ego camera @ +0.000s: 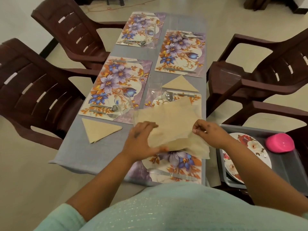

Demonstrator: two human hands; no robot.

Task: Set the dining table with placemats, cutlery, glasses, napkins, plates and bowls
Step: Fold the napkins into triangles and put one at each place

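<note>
Over the grey-clothed table, both hands hold a beige napkin: left hand fingers curl around it, right hand pinches its edge; brown chairs flank the table.

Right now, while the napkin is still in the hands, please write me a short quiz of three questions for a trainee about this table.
1. True or false: two folded triangular napkins, the near left one and the far right one, already lie on the grey tablecloth.
2. How many floral placemats are on the table? A) three B) four C) five
3. Fill in: the pink bowl sits in the grey ___.

Key: 1 true. 2 B. 3 tray. Both hands, left and right, hold an unfolded beige napkin.
</note>
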